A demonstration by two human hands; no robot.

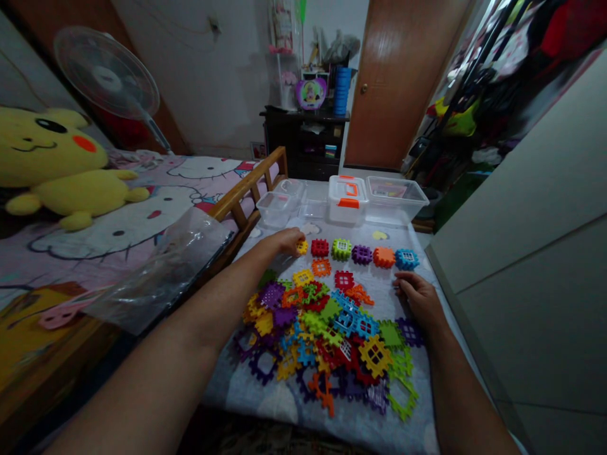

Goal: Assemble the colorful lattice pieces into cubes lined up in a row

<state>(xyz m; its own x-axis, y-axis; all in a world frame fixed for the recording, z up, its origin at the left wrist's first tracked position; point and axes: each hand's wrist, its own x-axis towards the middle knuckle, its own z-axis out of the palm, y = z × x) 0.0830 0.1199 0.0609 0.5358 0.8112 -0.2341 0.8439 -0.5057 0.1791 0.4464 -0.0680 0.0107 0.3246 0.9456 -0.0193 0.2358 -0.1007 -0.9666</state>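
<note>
The yellow block [302, 247] sat at the left end of a row of small cube-like blocks, in from the left edge of the table [222, 382]. The left hand [288, 241] gripped it in closed fingertips, which hid part of it. Nearer the person, a heap of loose notched pieces [322, 322] spread from the left edge almost to the right one and down toward the near edge.

Next along came the red block [320, 248], just beside the yellow one, then the green block [341, 249]; beyond them, near the far edge, stood a lidded clear box [348, 201]. The purple block [362, 254], the orange block [384, 257] and the blue block [406, 259] finished the row toward the right edge. The right hand [421, 298] hung just short of the blue block — fingers loosely bent and parted, nothing visible between them.

The step in hand looked like placing or straightening the yellow block in line. The next move seemed to call for a gentle release — without nudging the red block.
</note>
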